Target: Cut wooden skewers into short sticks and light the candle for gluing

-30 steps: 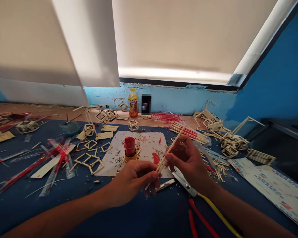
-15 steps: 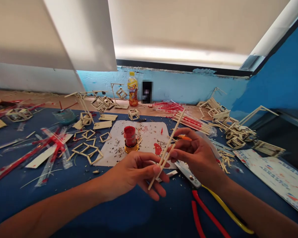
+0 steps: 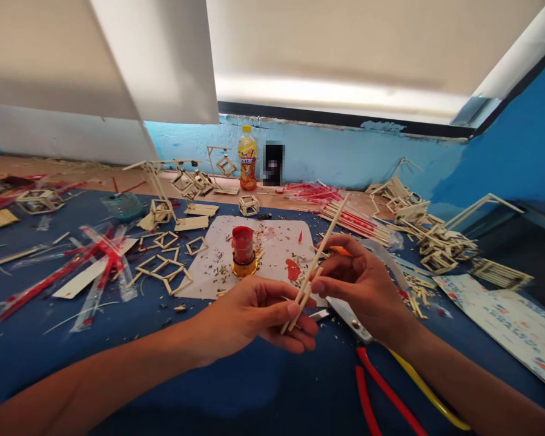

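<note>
My left hand pinches a long thin wooden stick between thumb and fingers. The stick slants up to the right. A shorter wooden stick lies alongside it, and its lower end is also in the left fingers. My right hand is closed at the short stick's upper end, thumb and fingertips together on it. Something orange shows behind the right fingers; I cannot make out what it is. Under the right hand lie large shears with red and yellow handles.
Beyond my hands, a red container on an amber base stands on a white, crumb-strewn sheet. Square stick frames and red-stained plastic sleeves lie left. Stick models and a printed board are right. A drink bottle stands behind.
The short stick has slid down along the long one, its lower end now showing below my left thumb. My left fingers have curled in more. The view has shifted slightly.
</note>
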`<state>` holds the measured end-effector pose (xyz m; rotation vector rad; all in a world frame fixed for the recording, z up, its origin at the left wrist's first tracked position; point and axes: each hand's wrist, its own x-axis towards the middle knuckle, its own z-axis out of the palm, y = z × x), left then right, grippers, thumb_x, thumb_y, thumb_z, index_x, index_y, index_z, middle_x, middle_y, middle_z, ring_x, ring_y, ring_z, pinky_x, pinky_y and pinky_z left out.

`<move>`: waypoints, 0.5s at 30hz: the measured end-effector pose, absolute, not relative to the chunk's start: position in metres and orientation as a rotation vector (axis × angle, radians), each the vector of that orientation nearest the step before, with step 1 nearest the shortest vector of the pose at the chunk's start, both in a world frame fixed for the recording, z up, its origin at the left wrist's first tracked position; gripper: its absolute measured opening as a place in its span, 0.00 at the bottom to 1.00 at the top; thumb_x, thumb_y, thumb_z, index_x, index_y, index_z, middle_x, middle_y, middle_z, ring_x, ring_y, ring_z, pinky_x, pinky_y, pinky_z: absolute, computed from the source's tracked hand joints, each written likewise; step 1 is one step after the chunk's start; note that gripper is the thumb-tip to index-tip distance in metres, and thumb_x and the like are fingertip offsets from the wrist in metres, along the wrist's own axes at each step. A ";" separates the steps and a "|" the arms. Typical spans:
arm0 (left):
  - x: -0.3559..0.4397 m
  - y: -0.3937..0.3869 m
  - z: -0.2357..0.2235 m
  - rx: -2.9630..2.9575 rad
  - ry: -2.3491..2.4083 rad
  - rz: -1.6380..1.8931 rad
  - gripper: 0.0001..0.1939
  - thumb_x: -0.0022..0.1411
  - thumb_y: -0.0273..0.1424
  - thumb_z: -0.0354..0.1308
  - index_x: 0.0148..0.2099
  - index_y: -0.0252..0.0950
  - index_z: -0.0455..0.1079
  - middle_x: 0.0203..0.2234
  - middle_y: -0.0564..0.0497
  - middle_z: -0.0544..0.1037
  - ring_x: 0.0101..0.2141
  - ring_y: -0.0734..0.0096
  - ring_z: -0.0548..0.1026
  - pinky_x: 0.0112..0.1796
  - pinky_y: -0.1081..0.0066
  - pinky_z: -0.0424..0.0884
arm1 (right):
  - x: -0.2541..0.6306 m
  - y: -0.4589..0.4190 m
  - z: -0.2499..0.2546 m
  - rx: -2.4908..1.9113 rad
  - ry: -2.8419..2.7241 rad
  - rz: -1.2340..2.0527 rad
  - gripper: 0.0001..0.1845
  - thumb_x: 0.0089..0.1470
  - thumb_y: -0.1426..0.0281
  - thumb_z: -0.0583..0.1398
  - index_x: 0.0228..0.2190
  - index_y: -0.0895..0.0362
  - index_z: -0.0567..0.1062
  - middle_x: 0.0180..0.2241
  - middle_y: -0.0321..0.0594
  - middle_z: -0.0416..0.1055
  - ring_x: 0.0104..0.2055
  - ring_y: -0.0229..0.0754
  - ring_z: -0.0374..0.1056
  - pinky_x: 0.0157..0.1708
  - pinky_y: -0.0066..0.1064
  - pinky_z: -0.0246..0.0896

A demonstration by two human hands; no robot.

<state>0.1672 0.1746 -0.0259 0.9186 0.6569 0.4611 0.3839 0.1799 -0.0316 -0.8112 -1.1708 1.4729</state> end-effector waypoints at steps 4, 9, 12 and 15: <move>0.167 0.175 -0.028 0.931 0.673 0.447 0.15 0.63 0.38 0.71 0.46 0.33 0.81 0.39 0.45 0.85 0.41 0.66 0.84 0.43 0.72 0.79 | 0.386 0.178 -0.034 -0.858 -1.195 1.425 0.24 0.45 0.74 0.77 0.40 0.51 0.73 0.25 0.27 0.80 0.26 0.34 0.77 0.29 0.20 0.74; 0.166 0.177 -0.030 0.955 0.679 0.441 0.13 0.64 0.37 0.70 0.47 0.35 0.83 0.39 0.46 0.86 0.41 0.66 0.84 0.43 0.72 0.79 | 0.384 0.174 -0.034 -0.909 -1.205 1.419 0.24 0.45 0.72 0.77 0.40 0.52 0.72 0.26 0.30 0.81 0.27 0.36 0.78 0.30 0.22 0.75; 0.166 0.178 -0.030 0.987 0.684 0.449 0.12 0.64 0.37 0.70 0.46 0.35 0.83 0.40 0.46 0.86 0.41 0.66 0.84 0.42 0.72 0.80 | 0.382 0.172 -0.033 -0.950 -1.216 1.398 0.26 0.46 0.70 0.77 0.41 0.51 0.71 0.27 0.32 0.81 0.28 0.41 0.80 0.32 0.28 0.78; 0.167 0.177 -0.030 1.001 0.672 0.453 0.11 0.64 0.36 0.69 0.46 0.37 0.83 0.40 0.47 0.86 0.40 0.67 0.84 0.42 0.72 0.79 | 0.380 0.169 -0.034 -0.957 -1.224 1.379 0.25 0.46 0.70 0.77 0.41 0.51 0.71 0.28 0.33 0.81 0.29 0.43 0.80 0.32 0.31 0.79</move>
